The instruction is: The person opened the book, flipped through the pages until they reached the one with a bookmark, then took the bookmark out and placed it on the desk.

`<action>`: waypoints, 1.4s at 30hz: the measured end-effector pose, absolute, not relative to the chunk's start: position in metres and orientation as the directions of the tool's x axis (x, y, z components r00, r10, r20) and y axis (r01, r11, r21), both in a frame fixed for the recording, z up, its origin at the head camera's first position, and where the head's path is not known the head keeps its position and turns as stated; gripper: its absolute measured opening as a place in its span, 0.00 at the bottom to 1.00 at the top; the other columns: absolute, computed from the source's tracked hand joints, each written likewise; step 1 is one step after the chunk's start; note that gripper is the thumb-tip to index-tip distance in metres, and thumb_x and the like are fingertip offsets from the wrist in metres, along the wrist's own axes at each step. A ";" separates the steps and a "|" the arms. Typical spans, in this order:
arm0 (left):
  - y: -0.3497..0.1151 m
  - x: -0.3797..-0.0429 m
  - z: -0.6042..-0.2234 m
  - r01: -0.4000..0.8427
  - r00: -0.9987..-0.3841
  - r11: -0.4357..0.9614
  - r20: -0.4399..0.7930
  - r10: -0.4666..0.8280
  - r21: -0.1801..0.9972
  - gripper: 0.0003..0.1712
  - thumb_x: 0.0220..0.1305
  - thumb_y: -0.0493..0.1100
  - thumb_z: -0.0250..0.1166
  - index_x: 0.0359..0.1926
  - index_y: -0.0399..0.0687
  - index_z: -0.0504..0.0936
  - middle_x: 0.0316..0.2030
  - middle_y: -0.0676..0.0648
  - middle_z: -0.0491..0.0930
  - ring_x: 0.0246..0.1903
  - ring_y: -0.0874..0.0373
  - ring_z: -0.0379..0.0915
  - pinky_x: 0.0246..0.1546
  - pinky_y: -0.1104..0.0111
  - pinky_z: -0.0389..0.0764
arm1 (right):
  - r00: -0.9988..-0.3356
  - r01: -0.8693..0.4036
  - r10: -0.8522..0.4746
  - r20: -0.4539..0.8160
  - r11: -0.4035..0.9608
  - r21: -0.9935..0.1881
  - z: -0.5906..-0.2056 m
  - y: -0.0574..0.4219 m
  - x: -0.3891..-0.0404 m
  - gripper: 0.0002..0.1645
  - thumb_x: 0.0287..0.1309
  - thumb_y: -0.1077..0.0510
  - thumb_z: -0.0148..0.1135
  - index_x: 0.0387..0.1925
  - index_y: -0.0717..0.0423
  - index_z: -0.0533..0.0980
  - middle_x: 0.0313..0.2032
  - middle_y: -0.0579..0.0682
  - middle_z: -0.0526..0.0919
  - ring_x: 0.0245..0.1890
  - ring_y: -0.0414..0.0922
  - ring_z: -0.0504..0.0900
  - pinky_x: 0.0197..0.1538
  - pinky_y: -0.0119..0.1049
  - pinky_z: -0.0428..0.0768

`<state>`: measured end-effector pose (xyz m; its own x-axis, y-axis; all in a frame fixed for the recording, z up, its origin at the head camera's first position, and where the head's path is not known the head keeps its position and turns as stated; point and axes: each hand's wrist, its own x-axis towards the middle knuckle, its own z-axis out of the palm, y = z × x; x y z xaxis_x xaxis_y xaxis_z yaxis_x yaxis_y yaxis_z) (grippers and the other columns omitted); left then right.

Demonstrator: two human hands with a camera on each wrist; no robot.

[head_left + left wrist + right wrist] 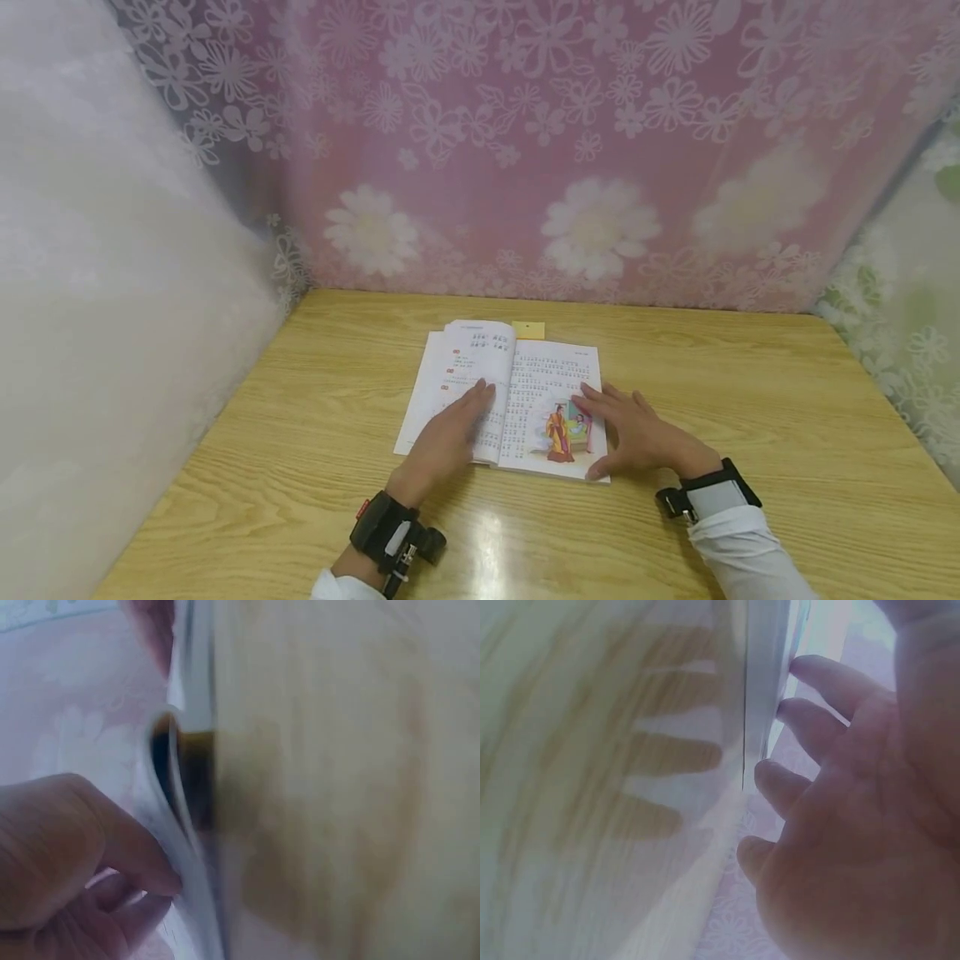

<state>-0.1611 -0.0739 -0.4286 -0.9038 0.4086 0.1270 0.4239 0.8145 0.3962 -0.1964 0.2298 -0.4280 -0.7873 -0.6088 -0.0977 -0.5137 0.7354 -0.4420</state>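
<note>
An open book point(551, 371) lies on the table, its left pages point(480, 354) bowed up near the spine. My left hand point(442, 437) lies over the lower left page, fingers extended toward the spine. From the left wrist view, the left thumb point(139, 851) touches the curved paper. At the right edge is my right hand point(641, 429), fingers spread, some tips over the page beside a coloured picture point(566, 429). In the right wrist view its fingertips point(767, 776) line the book's side, with no grip on it.
A small yellow piece point(528, 331) sticks out at the book's top edge. The wooden table point(315, 400) ends at a pink floral curtain point(480, 225) behind, with pale curtains point(97, 292) at the sides. Each wrist wears a strapped camera point(390, 533).
</note>
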 end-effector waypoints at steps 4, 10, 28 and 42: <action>-0.073 -0.161 -0.430 0.454 -0.888 0.821 0.098 0.449 0.347 0.38 0.52 0.26 0.49 0.66 0.49 0.58 0.68 0.46 0.56 0.66 0.54 0.49 0.64 0.61 0.54 | -0.795 -0.499 -0.597 -0.111 0.746 -0.441 -0.427 0.230 -0.197 0.61 0.29 0.27 0.64 0.66 0.46 0.56 0.69 0.56 0.53 0.67 0.62 0.43 0.60 0.69 0.36; -0.066 -0.162 -0.425 0.479 -0.876 0.813 0.114 0.469 0.331 0.27 0.60 0.40 0.47 0.62 0.48 0.65 0.67 0.45 0.57 0.65 0.52 0.51 0.64 0.62 0.54 | -0.798 -0.493 -0.591 -0.113 0.750 -0.440 -0.426 0.231 -0.197 0.60 0.30 0.28 0.65 0.66 0.46 0.57 0.69 0.55 0.53 0.67 0.62 0.44 0.59 0.69 0.34; -0.036 -0.155 -0.425 0.351 -0.933 0.896 0.015 0.361 0.270 0.55 0.42 0.81 0.48 0.66 0.52 0.60 0.68 0.40 0.52 0.62 0.35 0.51 0.55 0.45 0.63 | -0.863 -0.487 -0.502 0.057 0.798 -0.354 -0.428 0.225 -0.200 0.49 0.35 0.21 0.54 0.56 0.45 0.71 0.62 0.52 0.68 0.65 0.60 0.53 0.63 0.64 0.36; -0.034 -0.152 -0.425 0.316 -0.949 0.898 0.122 0.292 0.306 0.41 0.54 0.48 0.54 0.68 0.44 0.50 0.64 0.38 0.61 0.59 0.36 0.57 0.53 0.45 0.66 | -0.828 -0.559 -0.490 0.273 0.763 -0.325 -0.413 0.219 -0.201 0.59 0.33 0.23 0.59 0.65 0.49 0.59 0.66 0.61 0.58 0.64 0.59 0.55 0.61 0.67 0.44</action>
